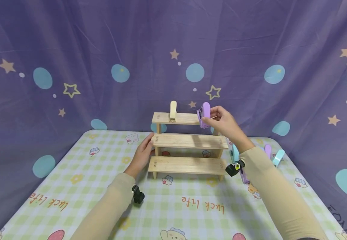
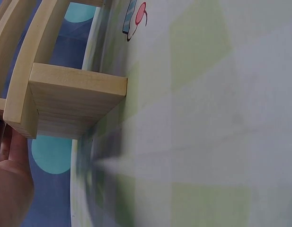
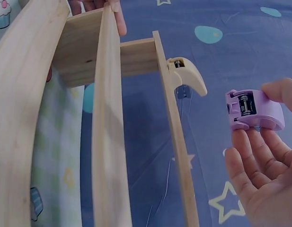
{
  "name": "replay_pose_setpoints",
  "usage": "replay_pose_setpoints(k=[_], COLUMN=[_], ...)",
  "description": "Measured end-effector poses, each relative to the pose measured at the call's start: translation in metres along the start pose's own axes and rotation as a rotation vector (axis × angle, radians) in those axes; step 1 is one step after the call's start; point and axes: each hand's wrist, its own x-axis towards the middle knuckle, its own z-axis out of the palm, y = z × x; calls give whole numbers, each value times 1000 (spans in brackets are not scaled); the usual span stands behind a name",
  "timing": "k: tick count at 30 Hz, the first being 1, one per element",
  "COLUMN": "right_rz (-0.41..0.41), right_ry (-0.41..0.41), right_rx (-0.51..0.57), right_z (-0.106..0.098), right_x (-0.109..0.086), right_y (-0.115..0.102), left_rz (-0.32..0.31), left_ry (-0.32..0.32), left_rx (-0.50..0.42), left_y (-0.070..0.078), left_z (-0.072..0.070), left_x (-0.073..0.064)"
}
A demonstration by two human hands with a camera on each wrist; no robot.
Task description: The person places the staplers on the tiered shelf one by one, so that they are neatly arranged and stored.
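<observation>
A three-tier wooden shelf (image 1: 191, 141) stands on the table. At its left side my left hand (image 1: 142, 154) grips the end of the middle board, with fingers on both sides of the board in the right wrist view. My right hand (image 1: 225, 123) pinches a purple stapler (image 1: 206, 113) between thumb and fingers, at the right end of the top board. In the right wrist view this purple stapler (image 3: 257, 109) is apart from the shelf's top board. A cream stapler (image 1: 173, 111) stands on the left part of that board.
Right of the shelf, partly behind my right forearm, lie a teal stapler (image 1: 234, 154), another teal stapler (image 1: 278, 158) and purple ones (image 1: 267, 150). A checked cloth (image 1: 95, 186) covers the table. A purple patterned curtain (image 1: 149, 40) hangs behind it.
</observation>
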Motion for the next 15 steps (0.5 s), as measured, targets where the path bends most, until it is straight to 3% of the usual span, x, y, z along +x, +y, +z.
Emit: replay_pose_setpoints(k=[15], right_rz=[54], right_ry=[4], right_rx=[-19], right_z=[18], right_x=[35], right_y=[-20], left_rz=[2], left_ry=[5], left_rx=[-7], left_y=[1], left_z=[1], left_x=[0])
